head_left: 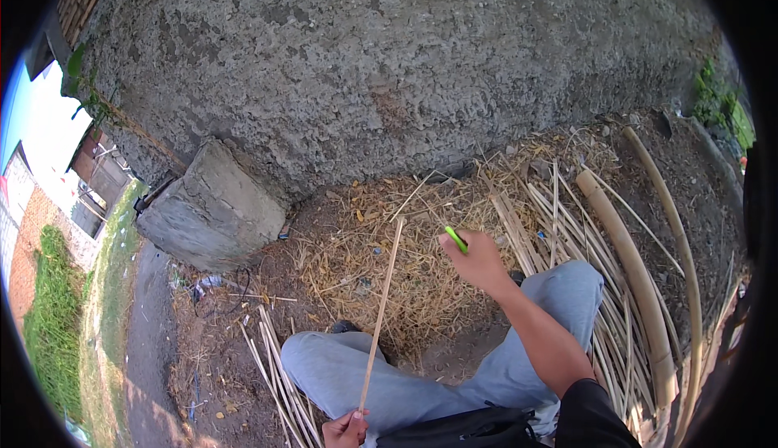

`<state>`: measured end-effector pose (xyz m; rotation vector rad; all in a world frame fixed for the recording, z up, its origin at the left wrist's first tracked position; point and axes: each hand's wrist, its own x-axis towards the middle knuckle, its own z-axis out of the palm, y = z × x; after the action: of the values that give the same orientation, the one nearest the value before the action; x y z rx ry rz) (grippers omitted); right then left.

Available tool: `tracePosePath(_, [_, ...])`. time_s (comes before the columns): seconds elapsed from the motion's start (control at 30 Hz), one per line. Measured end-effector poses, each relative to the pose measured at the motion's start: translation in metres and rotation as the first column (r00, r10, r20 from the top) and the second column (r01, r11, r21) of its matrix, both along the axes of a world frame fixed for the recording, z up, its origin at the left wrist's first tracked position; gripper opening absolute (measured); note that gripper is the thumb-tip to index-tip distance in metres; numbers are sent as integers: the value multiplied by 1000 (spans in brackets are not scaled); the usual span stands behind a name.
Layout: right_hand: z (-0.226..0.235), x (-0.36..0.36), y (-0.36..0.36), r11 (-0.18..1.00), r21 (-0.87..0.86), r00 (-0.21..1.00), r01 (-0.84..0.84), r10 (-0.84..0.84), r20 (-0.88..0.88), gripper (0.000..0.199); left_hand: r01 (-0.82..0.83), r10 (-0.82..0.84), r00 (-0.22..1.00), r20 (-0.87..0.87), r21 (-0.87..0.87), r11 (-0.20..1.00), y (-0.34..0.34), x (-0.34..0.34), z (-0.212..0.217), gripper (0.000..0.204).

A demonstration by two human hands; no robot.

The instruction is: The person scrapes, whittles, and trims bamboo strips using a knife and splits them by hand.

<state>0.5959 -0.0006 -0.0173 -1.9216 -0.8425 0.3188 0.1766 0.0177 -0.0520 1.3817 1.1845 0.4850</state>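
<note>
Near the lower edge my left hand [346, 429] is closed, pinching the lower end of a long, thin bamboo strip [382, 314]. The strip slants up and away over my left thigh, its far end free in the air. Out in front of my right knee, my right hand [478, 263] is closed around a knife with a bright green handle [455, 239]. Its blade is thin and hard to make out against the straw. A gap separates the knife from the strip.
Many split bamboo strips [620, 326] lie on my right, beside thick bamboo poles [628, 266]. A smaller bundle of strips [279, 383] rests at my left. Shavings [389, 286] cover the ground before me. Beyond stand a rough grey wall [405, 67] and a concrete block [219, 205].
</note>
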Motion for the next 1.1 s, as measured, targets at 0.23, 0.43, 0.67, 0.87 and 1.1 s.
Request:
tracePosePath(0.23, [-13,-80,-7,916,225,914,-332,254,315,30,33,-34,999,41,27,999,-4,15,10,28])
tracePosePath(0.43, [-30,-142,-28,820,156,744,-551,398,537,29,-25,29,999,27,-137,990,0,30,9,27])
tracePosePath(0.67, [-34,-143,-27,820,171,688,-546,322,651,30,-40,79,986,147,-249,968,-1,30,-3,27])
tracePosePath(0.87, [-19,-126,-14,889,249,764,-384,155,626,28,-11,78,971,225,-288,958,-4,34,9,29])
tracePosePath(1.1, [-2,-57,0,962,242,865,-126,-12,501,25,5,9,995,102,-144,990,-15,15,22,33])
